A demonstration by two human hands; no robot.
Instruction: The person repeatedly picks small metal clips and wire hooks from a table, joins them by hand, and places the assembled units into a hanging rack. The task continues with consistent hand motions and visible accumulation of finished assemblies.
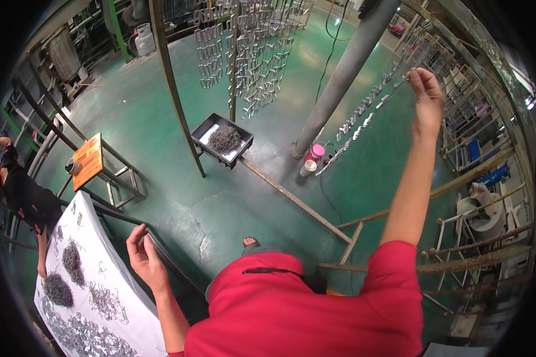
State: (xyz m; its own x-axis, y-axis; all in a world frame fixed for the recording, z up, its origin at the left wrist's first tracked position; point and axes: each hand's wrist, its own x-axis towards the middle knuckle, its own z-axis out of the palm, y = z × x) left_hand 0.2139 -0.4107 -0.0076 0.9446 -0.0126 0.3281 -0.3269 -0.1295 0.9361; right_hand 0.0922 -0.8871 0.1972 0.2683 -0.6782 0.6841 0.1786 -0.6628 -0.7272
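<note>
My right hand is raised high on the right, its thumb and fingers pinched at the upper end of a strand of small silvery metal pieces. The strand slants down from the fingertips toward the floor. Beside it hangs another similar strand. My left hand is held up near the edge of a white-covered table, fingers bent and slightly apart, with nothing seen in it. On that table lie dark heaps of wire hooks and a spread of shiny metal pieces.
A black tray of dark wire pieces rests on a frame ahead, below rows of hanging metal loops. A grey post rises near a pink-lidded container. Another person reaches over the table at left, near a wooden stool.
</note>
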